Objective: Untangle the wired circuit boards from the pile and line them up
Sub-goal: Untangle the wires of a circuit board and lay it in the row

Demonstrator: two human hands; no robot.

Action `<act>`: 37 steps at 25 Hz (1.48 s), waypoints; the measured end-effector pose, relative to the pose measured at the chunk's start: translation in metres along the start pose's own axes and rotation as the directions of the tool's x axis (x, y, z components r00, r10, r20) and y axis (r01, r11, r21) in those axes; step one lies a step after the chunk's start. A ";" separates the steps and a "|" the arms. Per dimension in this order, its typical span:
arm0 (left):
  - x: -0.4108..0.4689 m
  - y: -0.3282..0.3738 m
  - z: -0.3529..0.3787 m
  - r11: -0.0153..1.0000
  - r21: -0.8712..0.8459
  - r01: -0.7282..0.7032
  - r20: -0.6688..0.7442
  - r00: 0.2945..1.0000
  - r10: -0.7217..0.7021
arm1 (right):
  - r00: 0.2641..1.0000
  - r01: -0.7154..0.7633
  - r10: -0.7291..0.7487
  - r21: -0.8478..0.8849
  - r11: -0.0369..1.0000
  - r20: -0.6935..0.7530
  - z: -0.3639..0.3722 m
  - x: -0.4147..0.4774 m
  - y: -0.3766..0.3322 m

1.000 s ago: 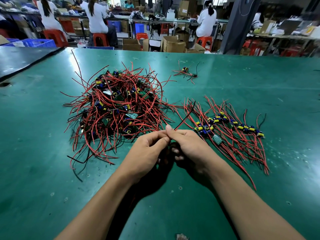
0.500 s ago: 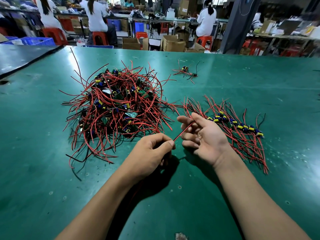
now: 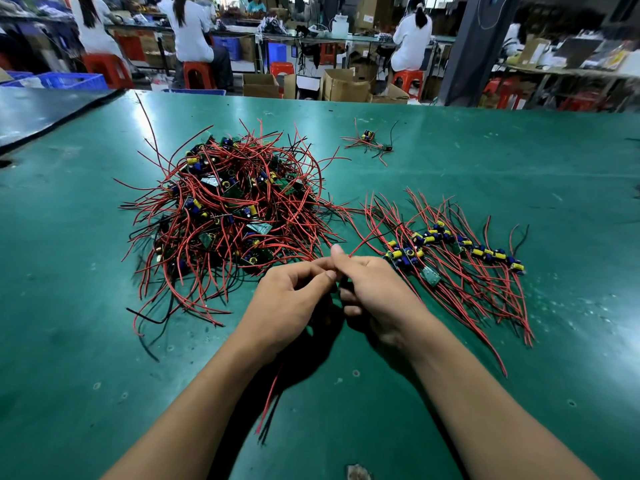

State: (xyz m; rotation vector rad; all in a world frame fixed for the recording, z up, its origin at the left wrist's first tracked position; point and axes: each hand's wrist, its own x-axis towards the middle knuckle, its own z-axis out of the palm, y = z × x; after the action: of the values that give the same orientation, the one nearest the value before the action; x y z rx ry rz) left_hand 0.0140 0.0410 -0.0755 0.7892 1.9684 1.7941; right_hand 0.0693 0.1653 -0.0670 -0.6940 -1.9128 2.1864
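On the green table (image 3: 104, 341), thin red wires (image 3: 269, 398) are pinched between both hands, the left hand (image 3: 294, 299) and right hand (image 3: 374, 289) being curled together with fingertips touching; any board held is hidden. The tangled pile (image 3: 235, 209) is seen just beyond the left hand, the row (image 3: 450, 244) beside the right, a stray board (image 3: 369, 136) farther back.

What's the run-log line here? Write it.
left hand: pinches thin red wire; right hand: pinches same wire; tangled red-wired circuit-board pile: left of hands; lined-up board row: right
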 end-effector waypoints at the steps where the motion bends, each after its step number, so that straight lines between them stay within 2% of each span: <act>1: -0.001 0.001 0.000 1.000 0.009 0.008 0.006 1.000 -0.008 | 1.000 0.003 -0.002 0.039 0.999 -0.022 -0.005 0.003 -0.002; 4: -0.004 0.005 0.000 0.999 -0.002 0.032 0.043 0.999 -0.032 | 0.996 0.005 0.013 0.191 0.982 -0.090 -0.018 0.012 -0.004; 8: -0.007 0.009 0.000 0.999 0.008 0.038 0.076 0.996 -0.038 | 0.996 -0.006 0.041 0.403 0.915 -0.077 -0.031 0.018 -0.008; 16: -0.007 0.010 -0.003 0.998 0.003 0.063 0.128 0.990 -0.063 | 0.985 0.077 0.002 0.455 0.887 -0.171 -0.034 0.020 -0.007; 19: -0.007 0.011 -0.004 0.997 0.012 0.072 0.145 0.987 -0.073 | 0.989 0.039 0.044 0.538 0.842 -0.140 -0.036 0.018 -0.010; 23: -0.006 0.011 -0.007 0.995 0.007 0.097 0.180 0.979 -0.096 | 0.992 -0.091 0.125 0.653 0.751 -0.005 -0.043 0.013 -0.015; 26: -0.005 0.012 -0.009 0.992 -0.002 0.130 0.214 0.969 -0.126 | 0.985 -0.172 0.146 0.659 0.732 0.094 -0.048 0.010 -0.016; 28: -0.005 0.011 -0.010 0.989 -0.012 0.145 0.223 0.965 -0.139 | 0.984 -0.177 0.140 0.652 0.738 0.110 -0.047 0.011 -0.015; 37: -0.003 0.011 -0.008 0.975 -0.115 0.191 0.157 0.973 -0.172 | 0.995 -0.038 -0.004 0.405 0.913 0.101 -0.045 0.016 -0.005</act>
State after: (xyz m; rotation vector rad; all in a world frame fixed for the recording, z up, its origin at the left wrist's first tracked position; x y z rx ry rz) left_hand 0.0132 0.0330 -0.0643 0.6562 1.7511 1.6873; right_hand 0.0742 0.2129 -0.0689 -0.5345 -1.4127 2.5578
